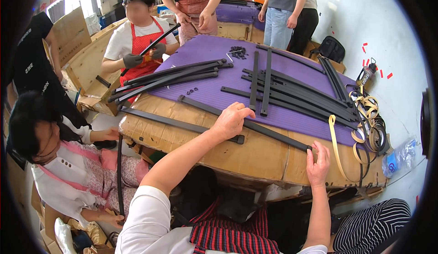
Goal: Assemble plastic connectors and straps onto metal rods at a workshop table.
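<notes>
A long black bar [277, 136] lies slantwise along the near side of the table, with a cap on its far-left end. My left hand [229, 121] is closed over its middle from above, hiding part of it. At the bar's right end, my right hand [319, 163] has its thumb and fingers closed on the tip. Another black bar [180, 123] with a capped end rests on the bare wood, left of my left hand. Just beyond my hands, several black bars [292, 100] lie on the purple mat [207, 49], two of them across the others.
More capped bars [171, 78] lie at the left, near small black caps [238, 52]. Tan and black straps [365, 112] tangle at the right by a bottle [366, 75] and a plastic bag [400, 156]. Co-workers stand or sit around; one in red holds a bar [155, 44].
</notes>
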Motion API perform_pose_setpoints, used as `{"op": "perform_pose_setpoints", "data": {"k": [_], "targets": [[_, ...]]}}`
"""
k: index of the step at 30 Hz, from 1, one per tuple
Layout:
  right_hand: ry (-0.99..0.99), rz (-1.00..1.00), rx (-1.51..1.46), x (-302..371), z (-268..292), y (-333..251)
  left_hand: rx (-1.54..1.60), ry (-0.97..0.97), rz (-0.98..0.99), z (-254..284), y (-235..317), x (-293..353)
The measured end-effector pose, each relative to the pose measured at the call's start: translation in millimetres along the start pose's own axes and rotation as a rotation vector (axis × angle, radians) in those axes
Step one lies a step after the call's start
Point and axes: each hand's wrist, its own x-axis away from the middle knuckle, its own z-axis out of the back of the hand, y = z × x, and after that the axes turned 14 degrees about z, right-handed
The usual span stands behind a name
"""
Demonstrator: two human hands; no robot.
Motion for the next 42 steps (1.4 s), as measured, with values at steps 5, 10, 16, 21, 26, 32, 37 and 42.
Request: {"op": "perform_pose_setpoints", "data": {"k": [5,10,16,21,26,32,37,42], "targets": [[-0.002,-0.002,0.004,1.4,0.7,0.0,0.013,-0.095,0.034,2.6,4.5,-0.1],[0.003,-0.062,-0.029,-2.0,-1.0,-3.0,0.002,-0.155,0.083,3.9,4.5,1.0],[-0.02,-0.127,-0.088,-0.8,-1.2,-1.6,0.035,-0.229,-0.098,8.1,9.3,-3.1],[-0.074,-0.095,-0.132,-3.9,-2.3,-2.0,-0.04,-0.355,-0.043,4.5,2.5,-4.9],[-0.037,-0.209,-0.18,-3.0,-0.7,-1.6,0.011,-0.321,-0.082,1.1,-0.8,-3.0],[0.057,-0.31,-0.237,0.5,-0.3,3.2,-0.028,-0.265,-0.161,35.0,-13.0,-5.2],[0.068,-0.288,-0.246,2.1,-4.4,7.5,-0.03,-0.357,-0.07,77.0,-43.6,5.8],[0.053,-0.321,-0.234,2.4,-1.9,5.8,-0.005,-0.409,0.036,91.8,-64.4,11.7]]}}
